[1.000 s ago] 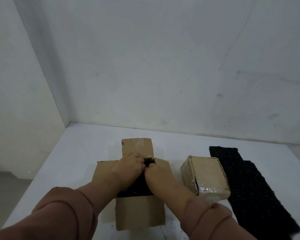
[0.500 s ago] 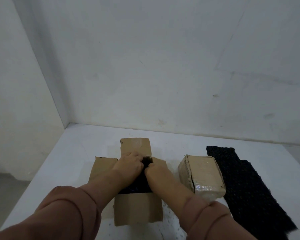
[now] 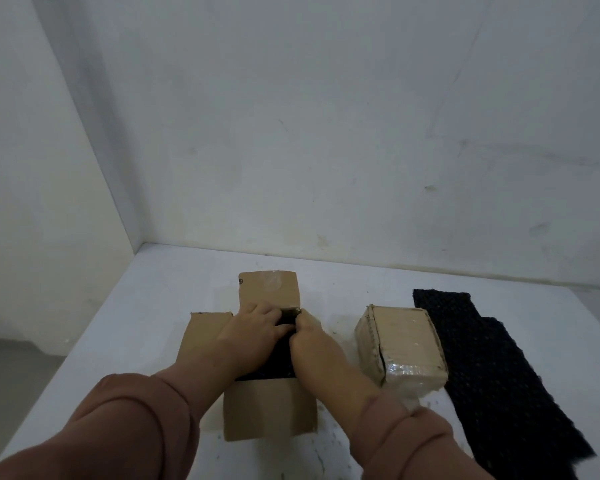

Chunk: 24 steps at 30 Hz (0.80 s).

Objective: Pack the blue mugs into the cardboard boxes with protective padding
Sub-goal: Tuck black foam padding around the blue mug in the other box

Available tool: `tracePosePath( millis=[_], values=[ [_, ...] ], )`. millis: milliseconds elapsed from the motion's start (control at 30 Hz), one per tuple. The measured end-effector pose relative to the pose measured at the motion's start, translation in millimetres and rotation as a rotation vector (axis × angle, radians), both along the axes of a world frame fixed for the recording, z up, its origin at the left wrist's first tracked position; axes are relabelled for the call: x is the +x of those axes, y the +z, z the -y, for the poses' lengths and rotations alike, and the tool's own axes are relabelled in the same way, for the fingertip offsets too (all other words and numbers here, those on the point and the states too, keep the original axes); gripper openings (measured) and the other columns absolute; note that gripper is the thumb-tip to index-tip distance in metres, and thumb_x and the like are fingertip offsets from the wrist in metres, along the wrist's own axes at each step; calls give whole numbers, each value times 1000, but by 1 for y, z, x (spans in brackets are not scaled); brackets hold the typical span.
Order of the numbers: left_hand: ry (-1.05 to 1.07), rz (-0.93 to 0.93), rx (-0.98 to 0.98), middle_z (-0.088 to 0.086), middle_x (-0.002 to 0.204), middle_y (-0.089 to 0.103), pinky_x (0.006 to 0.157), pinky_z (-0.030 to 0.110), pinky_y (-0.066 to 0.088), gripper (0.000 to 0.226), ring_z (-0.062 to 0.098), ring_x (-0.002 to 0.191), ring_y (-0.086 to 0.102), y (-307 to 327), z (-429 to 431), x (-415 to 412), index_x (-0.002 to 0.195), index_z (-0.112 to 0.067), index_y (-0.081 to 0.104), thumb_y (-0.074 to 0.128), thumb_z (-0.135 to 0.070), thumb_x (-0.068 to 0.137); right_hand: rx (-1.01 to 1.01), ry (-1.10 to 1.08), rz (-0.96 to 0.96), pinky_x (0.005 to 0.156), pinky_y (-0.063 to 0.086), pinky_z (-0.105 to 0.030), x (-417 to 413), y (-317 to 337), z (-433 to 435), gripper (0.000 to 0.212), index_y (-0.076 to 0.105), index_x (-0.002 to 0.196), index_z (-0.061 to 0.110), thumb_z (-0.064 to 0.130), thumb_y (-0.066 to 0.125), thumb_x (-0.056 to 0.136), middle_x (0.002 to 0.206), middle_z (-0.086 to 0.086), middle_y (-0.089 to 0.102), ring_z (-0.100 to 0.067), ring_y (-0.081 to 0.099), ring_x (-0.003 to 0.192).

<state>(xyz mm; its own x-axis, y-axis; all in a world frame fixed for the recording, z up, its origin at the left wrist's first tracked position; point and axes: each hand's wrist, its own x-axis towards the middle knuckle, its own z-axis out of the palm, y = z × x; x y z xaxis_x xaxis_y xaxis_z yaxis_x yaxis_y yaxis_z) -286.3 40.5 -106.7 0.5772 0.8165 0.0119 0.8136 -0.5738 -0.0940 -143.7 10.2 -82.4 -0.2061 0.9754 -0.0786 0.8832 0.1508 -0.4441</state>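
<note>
The open cardboard box (image 3: pixel 269 407) sits on the white counter (image 3: pixel 136 323) at the lower middle of the view, its four flaps folded outward: one toward twelve o'clock with a patch of clear tape on it, one toward nine, one toward six lying flat nearest the person, and the one toward three mostly hidden under the right hand. Black padding (image 3: pixel 274 362) fills the opening. No blue mug can be seen; whether one lies under the padding cannot be told.

Both hands are pressed down into the box mouth, close together and touching at the fingertips. The left hand (image 3: pixel 253 332) lies knuckles up over the nine o'clock side of the padding, fingers curled down into it. The right hand (image 3: pixel 314 344) covers the three o'clock side, fingers bent into the dark material near the far edge. Whether either is pinching the padding or only pushing on it cannot be told. Brownish-pink sleeves (image 3: pixel 136 424) cover both forearms.

At three o'clock from the open box, just beside it, stands a closed box (image 3: pixel 404 344) sealed with clear tape. Further toward three o'clock, touching or nearly touching that box, lie black padding sheets (image 3: pixel 492 368) spread flat, overlapping one another. Plain pale walls (image 3: pixel 326 133) meet in a corner behind the counter.
</note>
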Motion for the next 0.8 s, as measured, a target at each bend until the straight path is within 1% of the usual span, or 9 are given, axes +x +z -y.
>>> tracePosePath(
  millis=[133, 267, 367, 433, 533, 600, 667, 733, 800],
  values=[
    [5, -31, 14, 9, 125, 50, 92, 38, 36, 49, 28, 112, 46, 3, 4, 2, 140, -31, 39, 44, -33, 91, -23, 0, -89, 78, 39, -27, 2, 7, 1, 41, 42, 129, 11, 5, 46, 89, 127, -12, 50, -30, 52, 113],
    [96, 20, -38, 5, 126, 49, 95, 36, 35, 50, 26, 110, 45, 16, 7, 11, 135, -27, 45, 49, -26, 85, -62, 200, 53, 91, 43, -33, 25, 20, 4, 29, 60, 114, 0, 6, 46, 89, 121, -19, 56, -34, 53, 112],
    [242, 365, -125, 4, 124, 54, 96, 34, 38, 49, 25, 114, 47, 36, 4, 37, 131, -23, 52, 46, -7, 85, 117, 105, -90, 88, 40, -26, 60, 34, 9, 30, 65, 113, 5, 8, 46, 90, 119, -13, 60, -27, 56, 105],
    [267, 639, -120, 7, 118, 58, 88, 29, 42, 45, 22, 108, 53, 49, 6, 70, 124, -17, 58, 42, 2, 87, 275, -84, -254, 78, 42, -18, 93, 44, 15, 22, 70, 95, 2, 1, 51, 84, 100, -14, 65, -23, 60, 89],
    [258, 945, -222, 5, 105, 58, 82, 16, 37, 44, 14, 97, 52, 64, 18, 140, 112, -10, 65, 38, 12, 84, 389, -374, -424, 64, 34, -11, 162, 48, 22, 18, 69, 72, 3, -5, 55, 79, 84, -12, 66, -19, 57, 76],
    [237, 1041, -327, 2, 99, 53, 78, 9, 33, 44, 12, 95, 50, 65, 31, 193, 108, -8, 66, 38, 14, 81, 318, -569, -457, 60, 34, -13, 214, 40, 25, 23, 67, 71, 14, 1, 53, 83, 85, -5, 65, -16, 56, 76],
    [200, 1046, -462, 0, 100, 52, 74, 3, 32, 44, 13, 96, 51, 58, 44, 243, 109, -9, 65, 38, 12, 82, 168, -704, -422, 63, 39, -18, 263, 23, 29, 25, 66, 76, 23, 8, 49, 86, 95, -3, 68, -14, 56, 79],
    [183, 1004, -609, 2, 108, 56, 74, -1, 32, 43, 14, 98, 53, 45, 57, 289, 115, -10, 63, 39, 10, 85, 0, -720, -281, 75, 43, -24, 304, 1, 34, 25, 69, 91, 20, 8, 48, 86, 109, -7, 68, -20, 60, 92],
    [269, 950, -779, 7, 125, 57, 85, 8, 36, 43, 17, 111, 54, 30, 64, 328, 124, -12, 58, 41, 4, 89, -156, -646, -143, 87, 41, -22, 333, -20, 40, 32, 66, 110, 14, 6, 49, 84, 124, -9, 62, -24, 58, 110]
  ],
)
